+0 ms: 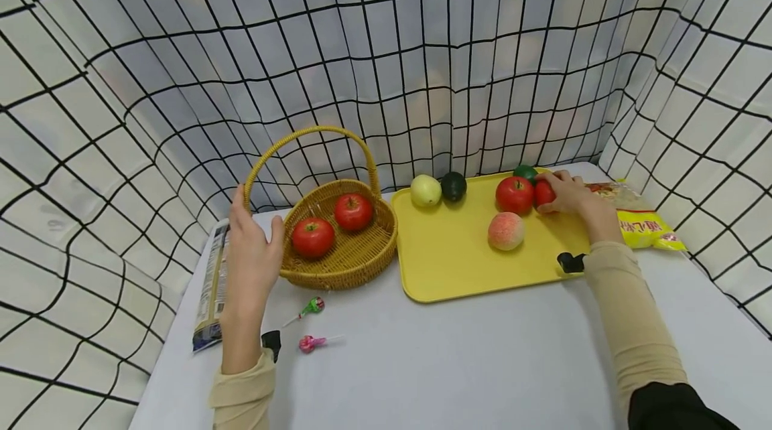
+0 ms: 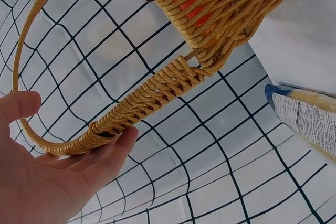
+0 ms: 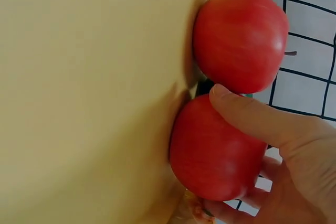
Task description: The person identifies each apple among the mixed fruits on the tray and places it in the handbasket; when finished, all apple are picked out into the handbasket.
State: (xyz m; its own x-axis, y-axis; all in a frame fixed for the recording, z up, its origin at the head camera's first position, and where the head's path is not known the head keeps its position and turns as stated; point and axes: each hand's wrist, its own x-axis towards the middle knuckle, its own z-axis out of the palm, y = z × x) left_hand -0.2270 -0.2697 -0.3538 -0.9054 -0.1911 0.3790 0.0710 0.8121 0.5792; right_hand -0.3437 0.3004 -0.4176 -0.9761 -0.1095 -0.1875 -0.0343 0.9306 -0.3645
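Head view: the right hand [image 1: 563, 192] holds a red apple [image 1: 545, 194], with the thumb on one side and the fingers curved around the other. The held apple is at the rear right of the yellow tray [image 1: 446, 276], directly beside a second red apple [image 1: 514, 195]. The left hand [image 1: 250, 259] is spread, thumb apart from the fingers. Its nearly straight fingers touch the handle [image 1: 319, 128] of the woven basket [image 1: 338, 277]; the left wrist view shows them against the underside of the handle without closing around it.

The basket stands just left of the tray and contains two red fruits [image 1: 333, 226]. A peach [image 1: 506, 231] lies on the tray in front of the second apple. A green fruit [image 1: 525, 173] sits behind the apples, partly hidden. A pale green fruit [image 1: 425, 190] and a dark green fruit [image 1: 454, 187] sit side by side at the rear left of the tray.

A green lollipop [image 1: 315, 305] and a pink lollipop [image 1: 309, 344] lie on the white counter [image 1: 434, 363] in front of the basket. A printed packet [image 1: 211, 289] lies beyond the left forearm; a yellow and red bag [image 1: 648, 226] lies right of the tray. Black netting [image 1: 448, 48] surrounds the rear and sides.
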